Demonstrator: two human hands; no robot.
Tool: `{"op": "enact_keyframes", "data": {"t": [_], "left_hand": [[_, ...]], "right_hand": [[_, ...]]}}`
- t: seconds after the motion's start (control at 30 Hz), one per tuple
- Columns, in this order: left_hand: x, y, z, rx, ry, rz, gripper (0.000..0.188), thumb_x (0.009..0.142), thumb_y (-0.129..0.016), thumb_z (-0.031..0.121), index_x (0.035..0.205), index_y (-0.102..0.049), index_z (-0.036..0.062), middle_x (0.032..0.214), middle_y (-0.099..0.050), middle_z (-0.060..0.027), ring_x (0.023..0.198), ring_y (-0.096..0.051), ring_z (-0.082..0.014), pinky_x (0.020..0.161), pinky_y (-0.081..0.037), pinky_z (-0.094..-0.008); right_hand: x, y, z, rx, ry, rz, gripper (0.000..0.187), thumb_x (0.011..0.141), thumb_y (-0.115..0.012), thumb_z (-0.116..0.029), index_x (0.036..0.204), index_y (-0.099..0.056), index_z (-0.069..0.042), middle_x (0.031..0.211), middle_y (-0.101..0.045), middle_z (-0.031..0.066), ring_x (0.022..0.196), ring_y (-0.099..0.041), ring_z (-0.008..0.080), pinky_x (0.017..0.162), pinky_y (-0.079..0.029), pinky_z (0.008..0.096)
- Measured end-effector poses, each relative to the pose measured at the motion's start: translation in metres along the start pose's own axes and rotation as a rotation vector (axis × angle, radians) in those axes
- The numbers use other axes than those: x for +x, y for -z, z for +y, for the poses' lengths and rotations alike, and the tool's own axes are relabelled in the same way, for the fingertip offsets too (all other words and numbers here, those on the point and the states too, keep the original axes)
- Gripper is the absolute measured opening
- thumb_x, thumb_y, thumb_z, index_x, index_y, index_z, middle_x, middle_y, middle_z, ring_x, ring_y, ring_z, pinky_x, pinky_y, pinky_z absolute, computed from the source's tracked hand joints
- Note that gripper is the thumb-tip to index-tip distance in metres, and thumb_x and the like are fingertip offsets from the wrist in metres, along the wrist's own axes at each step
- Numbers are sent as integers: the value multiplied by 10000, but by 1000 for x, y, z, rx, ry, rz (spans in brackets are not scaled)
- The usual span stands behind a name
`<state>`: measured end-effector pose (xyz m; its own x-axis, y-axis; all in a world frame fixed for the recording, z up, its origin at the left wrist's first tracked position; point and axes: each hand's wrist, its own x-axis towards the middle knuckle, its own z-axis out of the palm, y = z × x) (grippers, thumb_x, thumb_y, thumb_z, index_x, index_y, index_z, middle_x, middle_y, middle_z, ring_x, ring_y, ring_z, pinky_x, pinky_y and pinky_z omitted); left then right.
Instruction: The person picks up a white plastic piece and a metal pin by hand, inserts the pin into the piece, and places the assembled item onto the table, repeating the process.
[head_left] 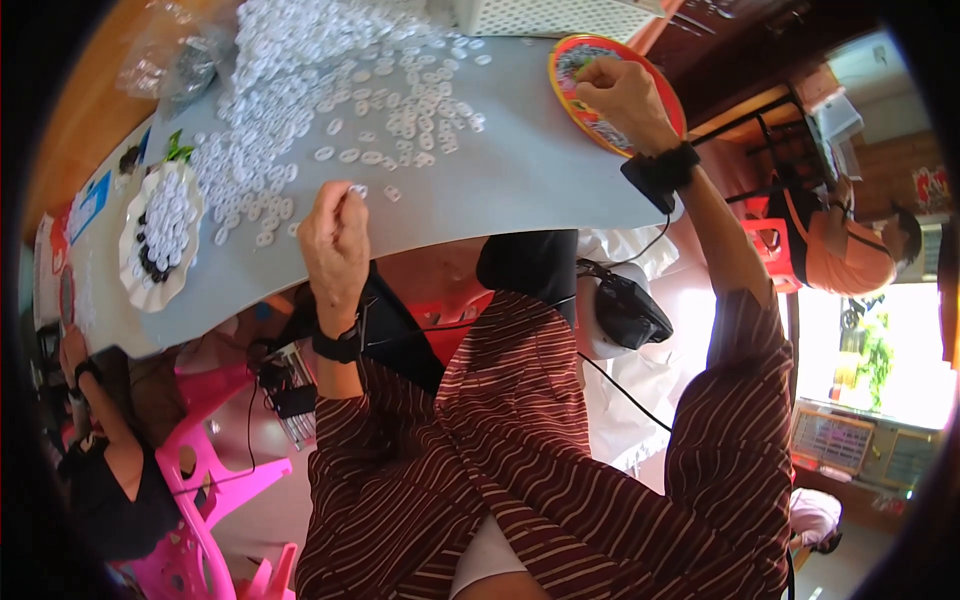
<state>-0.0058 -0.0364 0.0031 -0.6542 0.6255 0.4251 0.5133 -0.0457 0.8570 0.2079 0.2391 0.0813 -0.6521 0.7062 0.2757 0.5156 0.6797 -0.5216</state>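
Note:
My left hand (335,250) is closed near the table's front edge, pinching a small white oval plastic piece (359,190) that pokes out at the fingertips. A similar loose piece (392,193) lies just to the right of it. Farther right, my right hand (628,98) reaches over a round red and yellow tray (672,98) containing small greyish pieces (578,58). Its fingers are pinched together at the tray's contents, and anything between them is hidden. A big heap of white oval pieces (290,60) spreads over the far left and middle of the grey table (520,165).
A scalloped white dish (140,285) with white and black pieces stands at the left. Behind are a clear plastic bag (165,60) and a white perforated basket (540,18). People sit at both sides, one near a pink chair (215,480). Black cables (625,393) hang beside me.

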Motion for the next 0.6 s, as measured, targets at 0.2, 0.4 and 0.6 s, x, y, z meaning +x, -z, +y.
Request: {"op": "enact_keyframes", "data": {"t": [0.2,0.4,0.6], "left_hand": [[3,-7,17,-218,53,-74,62,879,-520,49,877,-557,-1,595,-484,-21,535,-415,-63,482,-341,-227],[0,-16,19,-308,110,-185,72,887,-504,48,862,-541,-10,613,-466,8,550,-405,-45,482,-331,-211],[0,-12,18,-273,188,-216,137,886,-504,111,884,-560,-13,670,-532,-28,605,-471,-73,539,-368,-226]], "right_hand": [[-20,-60,-76,725,-132,-313,196,831,-626,-108,975,-675,17,750,-621,11,661,-549,68,612,-456,207],[-42,-110,-108,1119,-229,-431,207,868,-638,-114,1028,-651,17,792,-605,15,684,-535,83,636,-441,211],[-49,-118,-117,1225,-310,-428,191,877,-643,-136,1003,-651,8,798,-593,10,684,-523,85,614,-422,219]]}}
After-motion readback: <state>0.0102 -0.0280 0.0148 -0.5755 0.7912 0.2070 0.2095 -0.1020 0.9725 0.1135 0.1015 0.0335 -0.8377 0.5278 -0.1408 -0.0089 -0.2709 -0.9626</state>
